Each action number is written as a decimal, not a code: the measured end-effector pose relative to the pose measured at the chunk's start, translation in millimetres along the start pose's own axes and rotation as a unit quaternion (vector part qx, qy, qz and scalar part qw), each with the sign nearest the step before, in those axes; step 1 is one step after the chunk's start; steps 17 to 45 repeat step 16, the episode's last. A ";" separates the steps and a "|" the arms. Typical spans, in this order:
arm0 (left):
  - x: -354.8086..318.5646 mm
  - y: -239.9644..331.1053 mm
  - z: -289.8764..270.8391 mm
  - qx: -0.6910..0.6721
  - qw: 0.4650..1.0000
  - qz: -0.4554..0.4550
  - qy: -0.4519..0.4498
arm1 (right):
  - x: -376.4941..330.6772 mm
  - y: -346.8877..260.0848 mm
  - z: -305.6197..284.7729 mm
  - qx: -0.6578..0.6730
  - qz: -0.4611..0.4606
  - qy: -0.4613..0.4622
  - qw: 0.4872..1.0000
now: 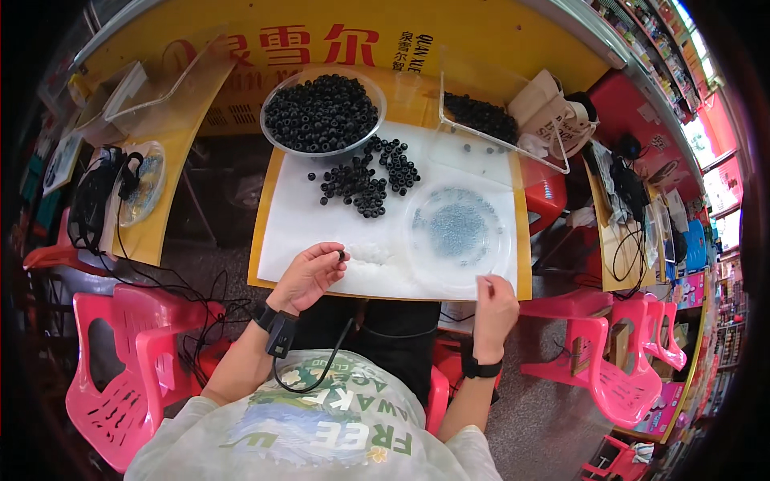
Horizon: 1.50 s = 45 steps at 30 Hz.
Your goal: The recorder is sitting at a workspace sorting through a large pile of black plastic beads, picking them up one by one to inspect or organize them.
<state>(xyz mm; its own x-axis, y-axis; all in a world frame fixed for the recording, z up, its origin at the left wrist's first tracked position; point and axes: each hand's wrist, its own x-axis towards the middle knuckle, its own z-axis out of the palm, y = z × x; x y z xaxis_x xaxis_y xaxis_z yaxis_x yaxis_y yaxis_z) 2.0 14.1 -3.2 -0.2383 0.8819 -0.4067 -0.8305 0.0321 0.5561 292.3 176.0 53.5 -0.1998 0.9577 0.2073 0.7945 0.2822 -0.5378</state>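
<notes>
My work table (pixel 269 240): yellow-edged top, covered by a white sheet (pixel 297 216). On the sheet: a clear round bowl (pixel 323 112) filled with black beads, at the far edge; a loose heap of black beads (pixel 365 180) near the middle, just in front of the bowl; a clear round dish (pixel 459 232) of small grey-blue pieces, on my right; a clear rectangular tray (pixel 497 128) with more black beads in its far corner, far right.

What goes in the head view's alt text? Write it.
Left hand pinches a black bead over a white mat; right hand sits by a clear dish of small grey pieces. Beyond lie loose beads and a full bowl.
</notes>
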 end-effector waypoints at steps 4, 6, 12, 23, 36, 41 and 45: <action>-2.0 4.6 13.5 -0.025 0.999 -0.045 -0.002 | 21.4 -8.4 32.5 0.087 -0.154 -0.073 0.982; -5.0 5.2 14.4 -0.054 0.996 -0.070 -0.008 | 27.5 -9.4 44.8 0.058 -0.200 -0.075 0.975; -7.3 2.6 5.5 -0.065 0.995 -0.070 -0.016 | 34.1 -9.8 53.7 0.017 -0.235 -0.094 0.967; -4.7 2.3 7.1 -0.052 0.995 -0.072 -0.040 | 26.6 -16.6 43.2 0.088 -0.112 -0.171 0.975; -4.7 2.3 7.1 -0.052 0.995 -0.072 -0.040 | 26.6 -16.6 43.2 0.088 -0.112 -0.171 0.975; -4.7 2.3 7.1 -0.052 0.995 -0.072 -0.040 | 26.6 -16.6 43.2 0.088 -0.112 -0.171 0.975; -4.7 2.3 7.1 -0.052 0.995 -0.072 -0.040 | 26.6 -16.6 43.2 0.088 -0.112 -0.171 0.975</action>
